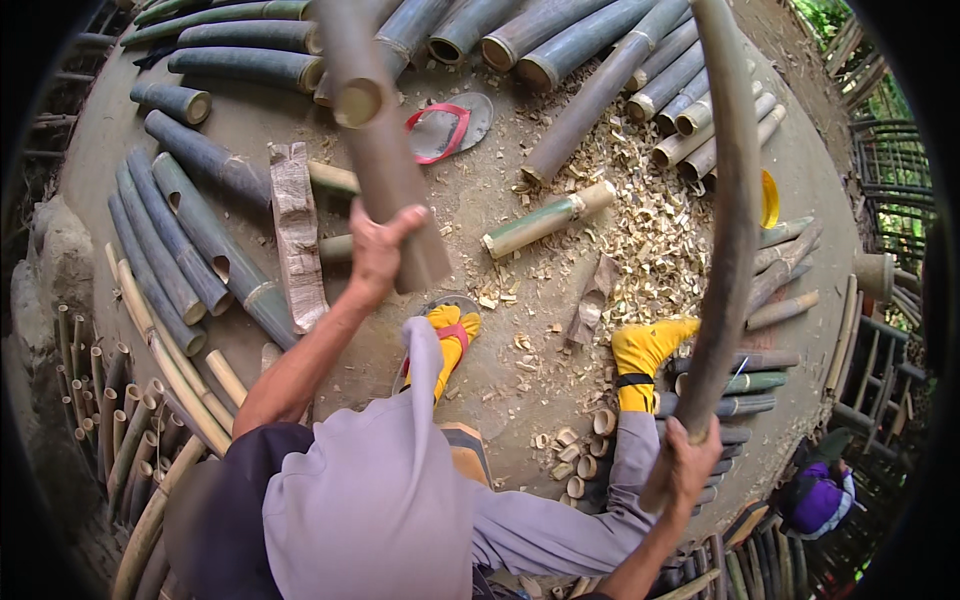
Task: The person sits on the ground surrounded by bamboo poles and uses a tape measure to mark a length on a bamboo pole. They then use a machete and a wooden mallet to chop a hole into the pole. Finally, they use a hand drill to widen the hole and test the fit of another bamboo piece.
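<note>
My left hand [380,245] is closed round the lower part of a thick brown bamboo tube [385,150]; the tube is tilted, has a pale round opening or cut on its side, and its top runs out of view. On the right, my right hand [690,465] grips a long, slightly curved pole [735,210] near its lower end. The pole rises past the top edge. Between them on the ground lies a short green and tan bamboo piece [548,218]. A notched wooden block [297,235] stands left of my left hand, and a smaller one [593,300] lies among shavings.
Bamboo tubes [575,45] lie along the far side, with more at left [220,250] and right [755,385]. Wood chips [650,230] cover the ground. A loose sandal [470,120] lies ahead. My feet wear yellow coverings [640,360]. A person in purple [815,500] is at far right.
</note>
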{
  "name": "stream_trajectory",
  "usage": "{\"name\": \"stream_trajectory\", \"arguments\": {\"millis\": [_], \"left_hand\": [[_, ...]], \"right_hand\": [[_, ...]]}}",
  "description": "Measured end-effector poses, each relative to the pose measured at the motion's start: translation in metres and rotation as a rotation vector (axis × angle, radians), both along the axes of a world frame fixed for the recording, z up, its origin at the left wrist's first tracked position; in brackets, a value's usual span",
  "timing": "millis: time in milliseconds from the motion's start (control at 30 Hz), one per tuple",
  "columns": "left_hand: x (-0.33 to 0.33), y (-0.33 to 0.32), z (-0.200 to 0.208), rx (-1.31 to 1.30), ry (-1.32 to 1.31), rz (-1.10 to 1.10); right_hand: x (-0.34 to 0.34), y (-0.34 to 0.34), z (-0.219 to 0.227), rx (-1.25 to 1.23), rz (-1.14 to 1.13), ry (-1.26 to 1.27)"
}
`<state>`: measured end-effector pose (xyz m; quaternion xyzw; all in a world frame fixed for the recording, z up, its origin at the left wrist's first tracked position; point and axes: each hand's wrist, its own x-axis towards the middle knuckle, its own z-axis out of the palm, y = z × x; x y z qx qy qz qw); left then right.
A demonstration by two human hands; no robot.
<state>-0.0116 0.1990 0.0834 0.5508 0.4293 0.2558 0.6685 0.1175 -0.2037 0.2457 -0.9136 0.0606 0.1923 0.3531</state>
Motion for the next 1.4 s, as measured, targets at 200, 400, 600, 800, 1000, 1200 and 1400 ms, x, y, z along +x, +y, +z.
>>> {"name": "stream_trajectory", "arguments": {"millis": [200, 400, 600, 800, 1000, 1200, 1400], "left_hand": [[-0.008, 0.093, -0.038, 0.019, 0.13, 0.474], [0.02, 0.068, 0.005, 0.615, 0.331, 0.22], [0.072, -0.034, 0.017, -0.457, -0.212, -0.653], [0.11, -0.041, 0.003, -0.452, -0.244, -0.405], [0.086, -0.042, -0.007, -0.576, -0.213, -0.462], [0.086, -0.065, -0.019, -0.653, -0.197, -0.638], [0.117, -0.104, -0.028, -0.493, -0.189, -0.73]], "right_hand": [[-0.014, 0.046, -0.083, 0.293, 0.051, 0.132], [-0.044, 0.081, -0.117, 0.165, 0.06, 0.035], [-0.087, 0.113, -0.137, 0.158, 0.12, -0.167], [-0.057, 0.103, -0.145, 0.215, 0.17, -0.088], [-0.011, 0.084, -0.211, -0.173, 0.233, -0.272], [-0.031, 0.131, -0.156, 0.667, 0.225, 0.48], [-0.079, 0.138, -0.157, 0.438, 0.097, 0.066]]}}
